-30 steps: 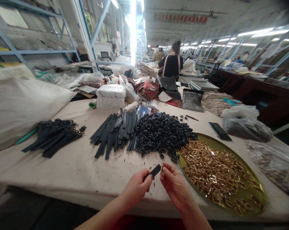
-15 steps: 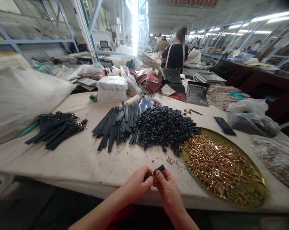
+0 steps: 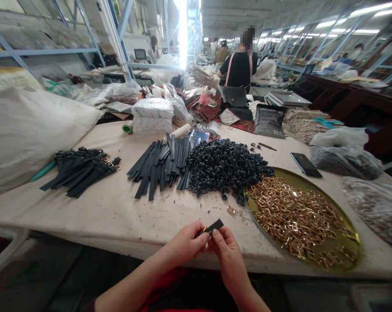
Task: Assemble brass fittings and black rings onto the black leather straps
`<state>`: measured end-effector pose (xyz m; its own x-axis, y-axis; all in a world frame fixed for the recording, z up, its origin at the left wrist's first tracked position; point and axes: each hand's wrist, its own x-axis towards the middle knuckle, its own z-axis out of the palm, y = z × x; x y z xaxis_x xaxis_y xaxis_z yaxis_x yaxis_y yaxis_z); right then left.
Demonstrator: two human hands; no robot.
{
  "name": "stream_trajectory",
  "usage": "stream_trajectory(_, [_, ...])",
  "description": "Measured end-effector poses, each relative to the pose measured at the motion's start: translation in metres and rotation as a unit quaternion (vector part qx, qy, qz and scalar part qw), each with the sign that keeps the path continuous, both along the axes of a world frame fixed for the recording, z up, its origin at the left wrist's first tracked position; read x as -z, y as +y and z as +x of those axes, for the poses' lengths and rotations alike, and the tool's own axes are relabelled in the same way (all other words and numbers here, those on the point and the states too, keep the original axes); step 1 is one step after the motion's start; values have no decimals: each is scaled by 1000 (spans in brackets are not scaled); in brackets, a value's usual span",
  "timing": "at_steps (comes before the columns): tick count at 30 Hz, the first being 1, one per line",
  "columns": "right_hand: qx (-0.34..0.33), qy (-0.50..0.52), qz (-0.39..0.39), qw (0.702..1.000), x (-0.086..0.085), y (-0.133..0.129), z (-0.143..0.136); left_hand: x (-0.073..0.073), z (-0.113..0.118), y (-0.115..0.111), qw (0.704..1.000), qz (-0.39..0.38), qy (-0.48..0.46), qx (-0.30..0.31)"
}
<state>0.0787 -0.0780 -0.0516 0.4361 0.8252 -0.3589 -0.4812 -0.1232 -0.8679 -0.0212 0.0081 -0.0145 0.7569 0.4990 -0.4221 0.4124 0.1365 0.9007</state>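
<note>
Both hands meet at the table's front edge around one black strap (image 3: 214, 225) with a gold buckle (image 3: 205, 229) on it. My left hand (image 3: 193, 239) pinches the strap at the buckle, its fingertips covering part of both. From the other side, my right hand (image 3: 227, 242) grips the strap between thumb and fingers, and its flat end sticks out above them. Beyond the hands lies a heap of small black loops (image 3: 227, 169). To its left is a pile of flat black straps (image 3: 160, 167). Gold buckles (image 3: 296, 221) fill an oval gold tray (image 3: 341, 201) on the right.
Straps with buckles attached (image 3: 82, 171) lie at the left beside a large white sack (image 3: 36, 134). A loose gold buckle (image 3: 231, 209) sits near the tray. Farther right are a phone (image 3: 305, 165) and plastic bags (image 3: 345, 151). A person (image 3: 239, 69) stands beyond the back clutter.
More of the strap's flat end now shows above my fingers, and it slants up to the right. Both hands stay together in nearly the same place. The view has shifted slightly.
</note>
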Motion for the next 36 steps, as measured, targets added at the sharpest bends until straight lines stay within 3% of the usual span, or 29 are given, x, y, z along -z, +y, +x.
stream_trajectory(5, [-15, 147, -7, 989, -7, 3, 3, -3, 4, -3, 997, -62, -3, -35])
stream_trajectory(8, [-12, 157, -10, 987, -6, 3, 3, -6, 5, -6, 995, -82, 8, -57])
stream_trajectory(11, [-23, 79, -3, 997, -2, 1, 2, -4, 5, -8, 993, -95, 1, -65])
stream_trajectory(14, [-27, -96, -25, 995, 0, -3, 4, 4, 4, -9, 994, -84, 11, -63])
stream_trajectory(19, [-47, -396, 6, 917, -4, -11, 13, 6, 1, -10, 997, 36, 45, -42])
stream_trajectory(21, [-63, -405, -2, 912, -6, -11, 18, -2, -1, -11, 993, 103, 55, -33])
stream_trajectory(25, [-132, -248, -40, 959, -15, -7, 28, -18, -2, -10, 991, 129, 43, 20])
stream_trajectory(29, [-135, -210, -17, 968, -25, -3, 30, -8, 3, -3, 995, 85, 48, 21])
stream_trajectory(33, [-181, -249, 21, 951, -28, -6, 33, 3, 7, 3, 999, 34, -7, 8])
stream_trajectory(36, [-233, -338, 7, 912, -30, 2, 55, 2, 6, 4, 997, 58, -27, 32])
